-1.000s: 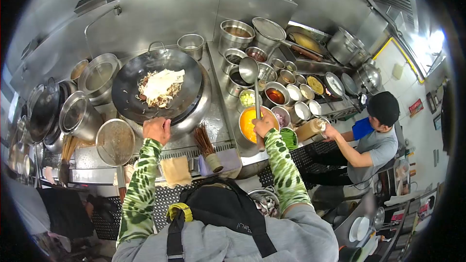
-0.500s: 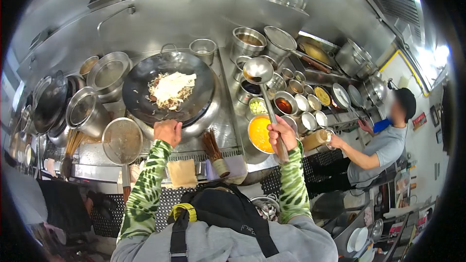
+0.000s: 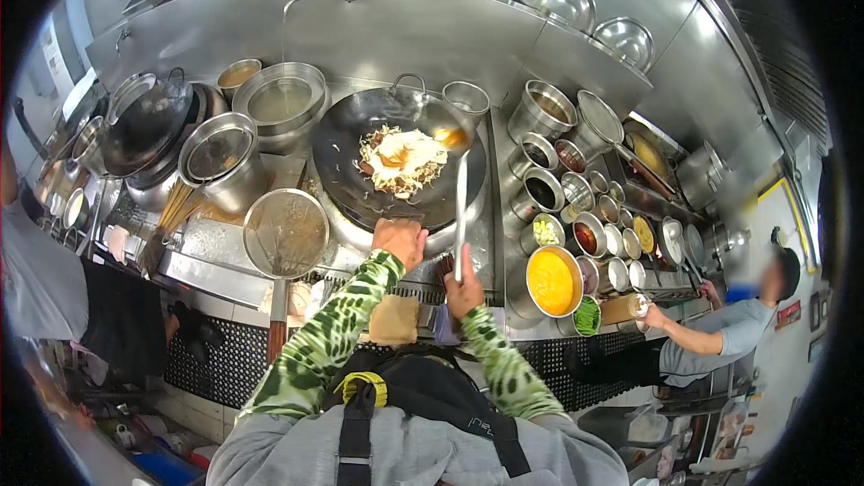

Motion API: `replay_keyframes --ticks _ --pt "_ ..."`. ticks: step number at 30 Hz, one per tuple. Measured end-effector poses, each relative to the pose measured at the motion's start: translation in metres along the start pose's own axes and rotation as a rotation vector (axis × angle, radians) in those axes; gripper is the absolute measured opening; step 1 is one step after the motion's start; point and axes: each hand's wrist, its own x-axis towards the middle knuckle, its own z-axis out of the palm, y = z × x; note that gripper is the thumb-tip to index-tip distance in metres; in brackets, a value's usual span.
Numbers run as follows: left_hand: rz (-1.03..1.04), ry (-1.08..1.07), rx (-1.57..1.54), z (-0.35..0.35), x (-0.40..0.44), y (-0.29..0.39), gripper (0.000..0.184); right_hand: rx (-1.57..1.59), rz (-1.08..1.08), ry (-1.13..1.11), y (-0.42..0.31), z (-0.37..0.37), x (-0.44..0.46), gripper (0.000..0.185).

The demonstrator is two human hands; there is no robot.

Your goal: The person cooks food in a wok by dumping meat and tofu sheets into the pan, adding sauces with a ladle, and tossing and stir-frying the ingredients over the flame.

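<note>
My left hand [image 3: 401,241] is closed in a fist on the near rim of a large black wok [image 3: 340,166]; the part it grips is hidden under the fingers. In the wok lies a heap of pale strands with a creamy white layer on top [image 3: 405,160], and brown liquid is spreading over it. My right hand [image 3: 463,288] is wrapped round the handle of a metal ladle [image 3: 462,202]. The ladle's bowl hangs over the wok's right side, tilted toward the food.
Right of the wok stand a pot of yellow-orange liquid [image 3: 554,281] and several seasoning containers. A strainer [image 3: 286,232] and steel pots [image 3: 281,103] are to the left. A co-worker [image 3: 720,342] at the right holds a container; another person [image 3: 45,261] stands at the left.
The ladle has swung left from above the seasoning containers to over the wok, and brown liquid now shows on the white layer. My left hand stays at the wok's rim. The view has shifted.
</note>
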Motion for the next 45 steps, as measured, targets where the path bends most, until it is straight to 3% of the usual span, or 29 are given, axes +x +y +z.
replay_keyframes --ticks 2,4,6,9,12,16,19,22,27,32,35,40,42,45 --pt "0.013 -0.007 -0.036 0.002 0.000 -0.004 0.020 0.018 -0.060 0.038 0.003 0.011 -0.006 0.071" --pt "0.034 0.003 -0.042 -0.002 0.000 -0.005 0.021 0.101 0.075 0.064 0.028 0.002 -0.001 0.070" --pt "0.029 -0.020 -0.008 -0.006 0.002 -0.001 0.021 0.374 0.273 0.166 -0.018 -0.029 0.002 0.067" --pt "0.001 0.003 -0.007 -0.001 0.001 -0.002 0.021 0.067 0.136 0.300 0.079 -0.092 0.023 0.069" --pt "-0.006 0.022 0.011 -0.002 0.001 0.002 0.020 0.122 0.415 0.196 0.034 -0.160 0.040 0.073" --pt "-0.025 0.014 0.015 -0.005 0.002 0.004 0.019 0.091 0.511 0.162 0.025 -0.185 0.045 0.070" --pt "-0.005 0.011 0.004 -0.006 0.004 0.005 0.019 0.173 0.444 0.142 0.054 -0.189 0.042 0.066" --pt "-0.006 0.022 0.015 -0.005 0.005 0.007 0.020 0.380 0.633 0.174 0.027 -0.199 0.041 0.064" --pt "-0.002 0.021 0.019 -0.003 0.004 0.006 0.019 0.651 0.638 0.172 0.019 -0.217 0.037 0.062" --pt "-0.012 0.016 0.013 -0.001 0.005 0.008 0.019 0.699 0.596 0.150 -0.017 -0.226 0.025 0.065" --pt "0.006 0.040 -0.002 0.000 0.003 0.004 0.019 0.686 0.538 0.044 -0.038 -0.217 0.020 0.075" --pt "0.017 0.046 0.027 -0.001 0.002 0.002 0.020 0.474 0.421 -0.107 -0.057 -0.156 0.025 0.073" --pt "-0.003 0.037 0.022 -0.004 0.002 0.004 0.020 0.541 0.150 -0.135 -0.008 -0.097 0.024 0.075" --pt "-0.013 -0.003 0.037 -0.007 0.005 0.008 0.021 0.180 0.070 -0.123 0.050 -0.009 0.017 0.074"
